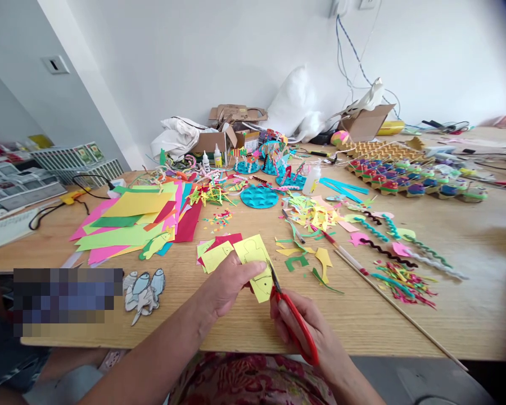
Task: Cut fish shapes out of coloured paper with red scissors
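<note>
My left hand pinches a yellow paper sheet with a pencilled outline on it, holding it just above the wooden table near the front edge. My right hand grips red-handled scissors. Their blades cut into the sheet's right side. Under the sheet lie more yellow, green and red paper pieces. Cut paper fish lie to the left of my hands.
A stack of coloured paper sheets lies at the left. Paper scraps, twisted pipe cleaners, thin wooden sticks, glue bottles, a blue paper disc, painted egg cartons and cardboard boxes crowd the middle and back.
</note>
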Demonstrator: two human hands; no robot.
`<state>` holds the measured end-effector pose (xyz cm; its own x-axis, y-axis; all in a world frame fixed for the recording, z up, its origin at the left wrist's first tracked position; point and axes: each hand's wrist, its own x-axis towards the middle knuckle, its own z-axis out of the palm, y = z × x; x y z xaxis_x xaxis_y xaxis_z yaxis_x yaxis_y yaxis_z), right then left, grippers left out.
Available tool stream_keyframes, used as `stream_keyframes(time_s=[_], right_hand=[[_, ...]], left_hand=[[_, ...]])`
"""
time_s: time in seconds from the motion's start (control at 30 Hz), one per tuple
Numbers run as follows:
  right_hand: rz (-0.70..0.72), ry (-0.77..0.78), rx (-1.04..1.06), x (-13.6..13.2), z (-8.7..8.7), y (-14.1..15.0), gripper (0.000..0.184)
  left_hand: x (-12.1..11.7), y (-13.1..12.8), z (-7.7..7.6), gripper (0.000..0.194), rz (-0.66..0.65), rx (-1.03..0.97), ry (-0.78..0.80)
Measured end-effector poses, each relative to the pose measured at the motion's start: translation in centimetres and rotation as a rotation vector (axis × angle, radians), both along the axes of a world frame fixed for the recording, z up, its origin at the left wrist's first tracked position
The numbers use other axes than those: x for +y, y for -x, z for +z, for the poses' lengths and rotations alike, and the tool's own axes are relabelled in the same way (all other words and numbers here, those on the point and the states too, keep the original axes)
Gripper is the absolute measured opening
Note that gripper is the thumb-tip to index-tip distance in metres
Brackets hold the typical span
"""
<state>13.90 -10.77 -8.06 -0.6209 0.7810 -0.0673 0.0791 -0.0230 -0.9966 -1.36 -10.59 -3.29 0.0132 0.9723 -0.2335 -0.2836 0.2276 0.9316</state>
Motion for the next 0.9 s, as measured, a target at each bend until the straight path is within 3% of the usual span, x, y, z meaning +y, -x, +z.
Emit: stream_keyframes(time_s=[0.9], right_hand=[[-0.019,-0.061,-0.03,-0.05,0.19,0.03,0.048]], left_hand=[[-0.26,-0.63,-0.69,0.015,0.033,-0.044,-0.039]])
